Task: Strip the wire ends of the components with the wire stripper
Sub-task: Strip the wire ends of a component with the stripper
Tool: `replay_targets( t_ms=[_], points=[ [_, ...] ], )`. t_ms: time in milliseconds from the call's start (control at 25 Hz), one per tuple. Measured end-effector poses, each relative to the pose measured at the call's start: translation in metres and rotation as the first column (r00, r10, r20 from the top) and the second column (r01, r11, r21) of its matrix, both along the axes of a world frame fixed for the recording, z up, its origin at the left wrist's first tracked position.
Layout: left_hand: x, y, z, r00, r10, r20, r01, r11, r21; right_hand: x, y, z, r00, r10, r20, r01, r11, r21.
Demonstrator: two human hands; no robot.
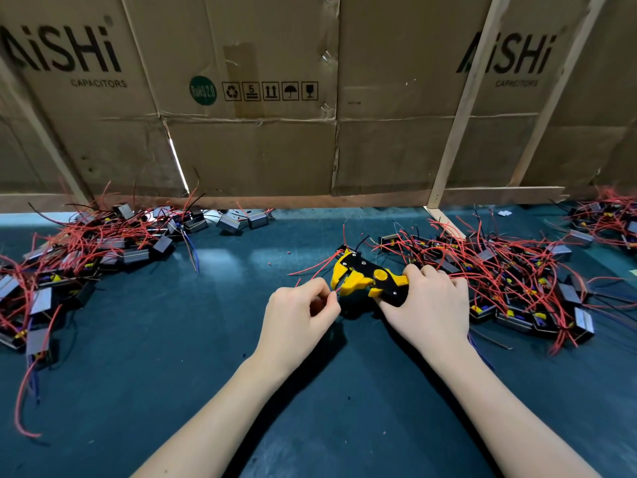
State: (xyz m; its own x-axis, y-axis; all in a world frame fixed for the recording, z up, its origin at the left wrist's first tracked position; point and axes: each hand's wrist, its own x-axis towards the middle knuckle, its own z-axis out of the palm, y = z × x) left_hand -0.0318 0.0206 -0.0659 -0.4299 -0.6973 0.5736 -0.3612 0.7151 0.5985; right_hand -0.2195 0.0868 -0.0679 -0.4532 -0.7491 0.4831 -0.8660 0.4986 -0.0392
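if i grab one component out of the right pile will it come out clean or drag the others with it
It would probably drag its neighbours: in the right pile the red wires loop over and under one another. The wires look floppy, curving and drooping freely, like the one the left hand pinches at the wire stripper, so they should bend, not spring. The small boxy bodies seem unlikely to roll.

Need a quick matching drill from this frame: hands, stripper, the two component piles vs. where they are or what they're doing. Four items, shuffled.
1. left hand
2. right hand
3. stripper
4. left pile

A. yellow and black, mid-table
B. pinches a red wire at the stripper's head
C. grips the stripper's handles
D. by the cardboard wall

Pairs: 1-B, 2-C, 3-A, 4-D
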Motion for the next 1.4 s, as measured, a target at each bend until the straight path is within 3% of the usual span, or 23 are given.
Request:
replay_targets(
  t_ms=[320,680,1120,1400],
  points=[
    [0.0007,-0.0010,-0.0002,1.000,0.010,0.010,-0.010,1.000,-0.021,-0.0016,0.0027,0.0069,0.999,0.005,-0.043,-0.003,0.999,0.048],
    [0.0023,-0.0011,0.0013,0.998,-0.019,-0.054,0.019,1.000,-0.005,-0.0029,0.0023,0.0034,0.994,-0.028,-0.108,0.026,0.999,-0.027],
    [-0.0001,-0.0013,-0.0027,1.000,0.009,0.001,-0.009,1.000,-0.011,-0.0007,0.0008,-0.0003,0.996,0.002,-0.086,-0.008,0.997,-0.074],
    [0.0014,-0.0030,-0.0024,0.997,0.014,-0.078,-0.011,0.999,0.037,-0.0005,-0.0003,-0.0016,0.997,-0.003,-0.072,0.000,0.999,-0.035]
  ],
)
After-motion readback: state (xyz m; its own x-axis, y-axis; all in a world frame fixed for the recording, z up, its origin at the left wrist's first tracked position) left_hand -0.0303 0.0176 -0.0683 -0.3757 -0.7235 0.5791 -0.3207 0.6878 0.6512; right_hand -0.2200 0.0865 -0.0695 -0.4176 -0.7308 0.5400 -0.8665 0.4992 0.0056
